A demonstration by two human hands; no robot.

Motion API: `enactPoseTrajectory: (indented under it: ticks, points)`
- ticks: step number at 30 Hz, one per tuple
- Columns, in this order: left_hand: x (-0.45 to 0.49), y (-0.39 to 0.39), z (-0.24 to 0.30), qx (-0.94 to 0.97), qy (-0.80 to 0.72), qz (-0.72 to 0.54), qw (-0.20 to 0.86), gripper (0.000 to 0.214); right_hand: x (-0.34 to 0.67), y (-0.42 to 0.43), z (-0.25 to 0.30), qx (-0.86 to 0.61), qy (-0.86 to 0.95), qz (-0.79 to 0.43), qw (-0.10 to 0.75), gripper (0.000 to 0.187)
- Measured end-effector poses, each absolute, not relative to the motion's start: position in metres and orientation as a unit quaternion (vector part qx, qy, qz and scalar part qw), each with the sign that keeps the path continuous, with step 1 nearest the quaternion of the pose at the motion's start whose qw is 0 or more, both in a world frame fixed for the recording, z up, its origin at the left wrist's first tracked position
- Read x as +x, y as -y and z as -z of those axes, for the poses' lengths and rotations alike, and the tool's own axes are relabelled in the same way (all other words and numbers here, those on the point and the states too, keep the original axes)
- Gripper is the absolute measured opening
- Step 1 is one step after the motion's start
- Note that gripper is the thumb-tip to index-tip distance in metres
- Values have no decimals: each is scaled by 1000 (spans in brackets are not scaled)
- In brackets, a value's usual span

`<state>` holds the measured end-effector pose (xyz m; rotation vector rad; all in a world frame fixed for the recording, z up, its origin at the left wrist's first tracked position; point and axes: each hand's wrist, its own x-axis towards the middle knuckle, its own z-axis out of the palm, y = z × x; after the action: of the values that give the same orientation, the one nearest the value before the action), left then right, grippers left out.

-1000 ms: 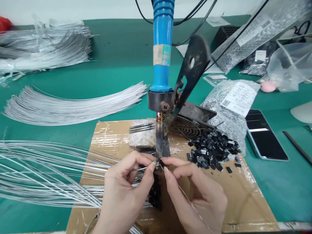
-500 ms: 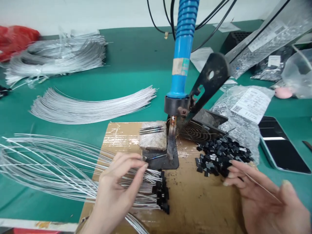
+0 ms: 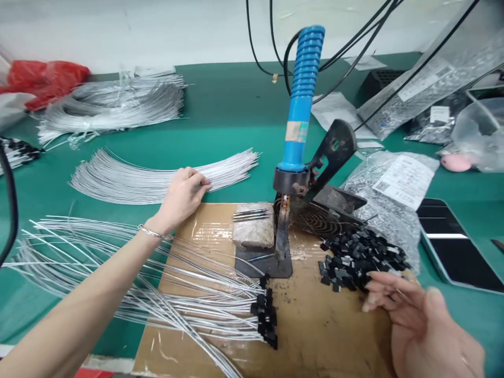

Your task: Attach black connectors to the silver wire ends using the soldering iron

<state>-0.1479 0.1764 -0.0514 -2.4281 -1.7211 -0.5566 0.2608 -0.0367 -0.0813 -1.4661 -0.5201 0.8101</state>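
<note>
My left hand (image 3: 185, 191) is stretched out over the loose bundle of thin white wires (image 3: 126, 176). Its thumb and fingertips are pinched together on wire at the bundle's front edge. My right hand (image 3: 421, 320), palm up with loosely curled fingers, is at the near edge of a pile of small black connectors (image 3: 362, 257). A thin wire strand (image 3: 405, 297) runs between its fingers and across the palm. White wires with black connector ends (image 3: 265, 315) lie in a row on a cardboard sheet (image 3: 315, 336).
A blue-handled soldering iron (image 3: 301, 115) stands tip-down in a black metal stand (image 3: 331, 152). Beside the tip is a pale block (image 3: 254, 231) with thin dark rods on it. Further right are a plastic bag (image 3: 401, 184) and a phone (image 3: 457, 241). Tied wire bundles (image 3: 118, 105) lie at the back left.
My left hand has moved from beside the iron's tip, up and left to the loose wire bundle. The right hand stays by the black connectors. The view has shifted slightly.
</note>
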Motion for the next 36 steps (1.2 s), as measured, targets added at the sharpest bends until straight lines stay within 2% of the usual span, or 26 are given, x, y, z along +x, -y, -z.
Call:
enactPoseTrajectory:
  ticks: [4, 10, 17, 20, 22, 33, 36]
  points:
    - [-154, -175, 47, -799, 561, 211, 45, 13, 259, 37, 79, -647, 243, -341, 637, 41]
    - [-156, -155, 32, -766, 577, 283, 14, 10, 254, 36, 76, -655, 245, -343, 627, 39]
    - [-154, -151, 37, -761, 586, 276, 18, 14, 262, 39, 80, -677, 268, -343, 594, 45]
    - [-152, -166, 52, -775, 578, 254, 32, 31, 267, 38, 80, -675, 285, -365, 574, 50]
    - [-150, -177, 60, -784, 570, 242, 41, 35, 265, 37, 78, -679, 287, -372, 564, 54]
    - [-150, -188, 56, -794, 557, 238, 60, 35, 254, 37, 71, -717, 306, -337, 528, 54]
    - [-150, -180, 46, -769, 569, 287, 44, 19, 256, 38, 72, -707, 316, -340, 534, 52]
